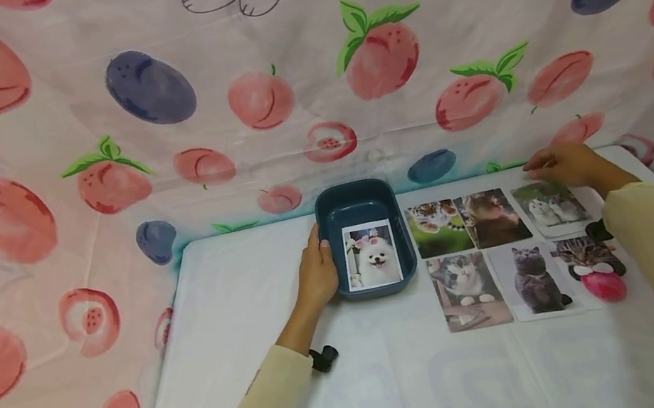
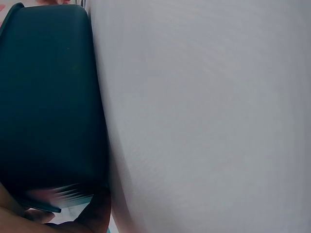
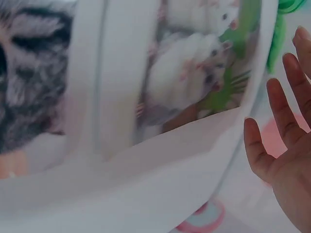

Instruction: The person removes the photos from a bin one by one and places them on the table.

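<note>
My left hand (image 1: pixel 315 267) holds a dark blue plastic box (image 1: pixel 374 292) by its left side, fingers along the outer wall. Inside the box lies a photo card of a fluffy white dog (image 1: pixel 377 260). At the far right, my right hand (image 1: pixel 569 167) is at the back edge of a card with small pale animals (image 1: pixel 551 208). Its fingers (image 3: pixel 279 109) are spread and hold nothing in the right wrist view. My right forearm hides part of the cards at that end.
Beside the box lie cards of a tiger cub (image 1: pixel 438 227) and a brown animal (image 1: pixel 494 218). The row in front has a grey-white cat (image 1: pixel 468 290), a dark grey cat (image 1: pixel 534 279) and a tabby with a pink ball (image 1: pixel 590 261). A fruit-print cloth (image 1: pixel 286 37) hangs behind the white table (image 1: pixel 238 291).
</note>
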`<state>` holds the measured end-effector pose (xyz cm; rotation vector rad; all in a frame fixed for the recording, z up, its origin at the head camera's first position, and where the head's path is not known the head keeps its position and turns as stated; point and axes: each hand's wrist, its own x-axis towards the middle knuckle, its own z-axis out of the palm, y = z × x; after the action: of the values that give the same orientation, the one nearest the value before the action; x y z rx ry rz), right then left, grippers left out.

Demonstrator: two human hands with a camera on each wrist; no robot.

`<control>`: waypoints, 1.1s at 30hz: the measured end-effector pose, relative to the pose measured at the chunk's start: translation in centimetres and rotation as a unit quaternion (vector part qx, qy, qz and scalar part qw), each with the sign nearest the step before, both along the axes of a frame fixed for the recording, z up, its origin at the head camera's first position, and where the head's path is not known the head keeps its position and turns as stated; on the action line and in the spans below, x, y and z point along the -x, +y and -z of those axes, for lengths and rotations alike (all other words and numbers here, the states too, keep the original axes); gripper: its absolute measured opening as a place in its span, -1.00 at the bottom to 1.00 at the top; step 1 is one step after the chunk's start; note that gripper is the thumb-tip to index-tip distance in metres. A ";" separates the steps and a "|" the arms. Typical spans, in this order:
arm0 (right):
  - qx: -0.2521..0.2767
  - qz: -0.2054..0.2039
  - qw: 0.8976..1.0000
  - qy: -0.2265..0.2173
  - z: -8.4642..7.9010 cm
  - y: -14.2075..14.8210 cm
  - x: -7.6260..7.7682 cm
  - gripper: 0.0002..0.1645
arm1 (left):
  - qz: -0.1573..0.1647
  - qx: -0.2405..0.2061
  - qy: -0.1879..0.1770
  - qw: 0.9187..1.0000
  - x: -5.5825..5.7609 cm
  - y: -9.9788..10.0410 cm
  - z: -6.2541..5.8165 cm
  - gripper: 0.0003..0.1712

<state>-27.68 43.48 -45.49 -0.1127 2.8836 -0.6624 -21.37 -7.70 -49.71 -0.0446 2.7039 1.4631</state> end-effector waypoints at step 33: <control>0.066 -0.265 0.957 -0.101 -6.3 -28.5 3.7 -0.46 | 0.012 -0.011 0.015 1.000 0.1 0.0 0.1 -0.38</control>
<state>-31.35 14.94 -39.20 -0.7580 2.4448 -0.7031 -21.51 -7.70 -49.84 0.0094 2.7010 1.5000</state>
